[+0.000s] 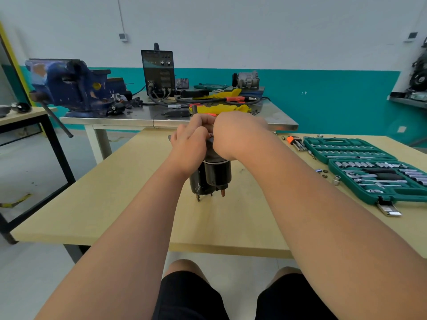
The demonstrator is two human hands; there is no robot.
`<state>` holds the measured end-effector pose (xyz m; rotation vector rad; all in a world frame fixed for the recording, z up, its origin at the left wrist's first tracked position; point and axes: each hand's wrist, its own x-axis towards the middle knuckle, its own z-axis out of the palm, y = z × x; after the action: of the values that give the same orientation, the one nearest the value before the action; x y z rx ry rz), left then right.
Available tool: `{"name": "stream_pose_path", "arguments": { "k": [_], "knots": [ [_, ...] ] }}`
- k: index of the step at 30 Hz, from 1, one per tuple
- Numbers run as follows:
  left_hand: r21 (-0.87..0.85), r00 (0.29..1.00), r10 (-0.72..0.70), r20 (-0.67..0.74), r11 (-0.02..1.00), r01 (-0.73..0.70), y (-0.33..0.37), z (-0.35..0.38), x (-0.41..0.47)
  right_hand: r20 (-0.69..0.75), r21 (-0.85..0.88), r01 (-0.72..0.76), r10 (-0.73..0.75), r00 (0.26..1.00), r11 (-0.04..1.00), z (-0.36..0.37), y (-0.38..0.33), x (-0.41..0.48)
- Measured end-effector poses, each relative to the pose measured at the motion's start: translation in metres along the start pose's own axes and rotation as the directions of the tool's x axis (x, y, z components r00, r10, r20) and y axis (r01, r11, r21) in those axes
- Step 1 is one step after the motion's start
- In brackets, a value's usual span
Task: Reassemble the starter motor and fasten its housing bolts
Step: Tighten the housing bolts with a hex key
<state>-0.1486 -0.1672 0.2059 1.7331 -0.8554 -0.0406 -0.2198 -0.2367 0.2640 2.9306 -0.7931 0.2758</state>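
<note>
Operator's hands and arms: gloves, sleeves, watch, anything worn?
Nothing worn on the left hand or the right hand: no gloves, rings, watch or sleeves in view. The only clothing that shows is the black shorts.

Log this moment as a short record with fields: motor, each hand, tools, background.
motor: black motor on the table, studs toward the person
left hand: left hand has its fingers curled over the motor's far end
right hand: right hand is at the same end, fingers hidden; a thin metal piece shows between the hands
tools: open socket set and hex keys on the table's right side, untouched
background: blue vise and welder on a steel bench
</note>
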Motion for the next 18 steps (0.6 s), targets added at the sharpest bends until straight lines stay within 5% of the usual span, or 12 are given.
{"name": "stream_pose_path", "arguments": {
  "k": [7,13,15,18],
  "knots": [
    [0.108,0.995,0.072,0.066,0.991,-0.079,-0.011,-0.006,0.007,-0.041,0.155,0.043,-0.037,0.998,0.987,0.009,0.014,0.007],
    [0.214,0.986,0.166,-0.011,0.964,-0.16,-0.018,-0.008,0.008,0.011,0.36,0.062,-0.07,0.997,0.931,0.015,0.03,0.021],
    [0.225,0.985,0.168,-0.034,0.962,-0.156,-0.019,-0.007,0.009,0.079,0.608,-0.008,-0.05,0.996,0.794,0.016,0.043,0.026],
    [0.225,0.978,0.189,-0.089,0.96,-0.165,-0.021,-0.004,0.011,0.059,0.916,-0.048,-0.016,0.998,0.398,0.017,0.057,0.03]
  ]
}}
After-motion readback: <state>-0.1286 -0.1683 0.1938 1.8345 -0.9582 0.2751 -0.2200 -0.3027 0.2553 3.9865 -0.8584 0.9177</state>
